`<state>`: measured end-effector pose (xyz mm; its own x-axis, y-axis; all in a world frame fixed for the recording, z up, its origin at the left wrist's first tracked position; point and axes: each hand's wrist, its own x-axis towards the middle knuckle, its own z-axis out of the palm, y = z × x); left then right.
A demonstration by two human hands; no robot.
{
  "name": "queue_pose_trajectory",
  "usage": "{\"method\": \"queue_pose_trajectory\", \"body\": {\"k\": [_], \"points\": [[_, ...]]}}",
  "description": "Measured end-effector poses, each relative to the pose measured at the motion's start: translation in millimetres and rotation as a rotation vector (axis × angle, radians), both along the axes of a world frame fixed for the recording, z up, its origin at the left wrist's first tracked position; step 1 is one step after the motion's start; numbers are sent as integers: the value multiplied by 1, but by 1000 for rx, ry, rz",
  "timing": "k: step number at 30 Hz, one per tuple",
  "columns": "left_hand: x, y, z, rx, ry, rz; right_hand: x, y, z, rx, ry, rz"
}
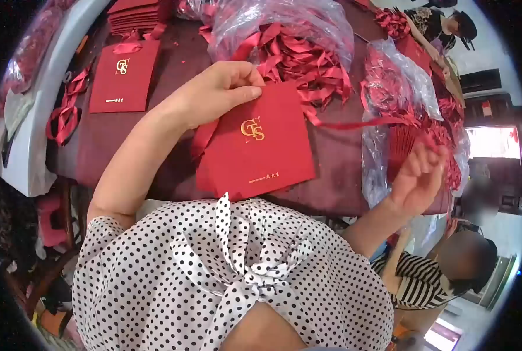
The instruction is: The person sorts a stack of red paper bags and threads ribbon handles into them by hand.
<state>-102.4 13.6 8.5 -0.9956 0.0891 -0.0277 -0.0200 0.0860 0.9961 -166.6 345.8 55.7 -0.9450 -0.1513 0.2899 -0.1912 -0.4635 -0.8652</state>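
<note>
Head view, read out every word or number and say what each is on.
"CTS" or "GTS", gold: front red bag, in the left hand.
"周大生": same bag, near the bottom edge; tiny letters beside it unreadable.
"CTS" or "GTS", gold: left red bag; its bottom line is too small to read surely.

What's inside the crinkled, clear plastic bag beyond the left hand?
Inside the clear plastic bag, shiny red fabric ribbons lie tangled at its near side; anything deeper is covered, unseen.

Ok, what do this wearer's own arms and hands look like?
The short white fabric sleeves with black polka dots leave both forearms bare. The left hand and right hand are ungloved, with no watch or bracelet visible; the right is blurred.
</note>
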Motion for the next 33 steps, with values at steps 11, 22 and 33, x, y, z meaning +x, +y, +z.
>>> {"method": "queue_pose_trajectory", "body": {"k": [11, 22, 33], "points": [[0, -3, 1, 121, -63, -75, 29, -100, 3, 766, 378, 55], [7, 0, 5, -194, 72, 28, 11, -136, -19, 1081, 853, 136], [8, -1, 5, -188, 122, 47, 23, -138, -15, 950, 489, 117]]}}
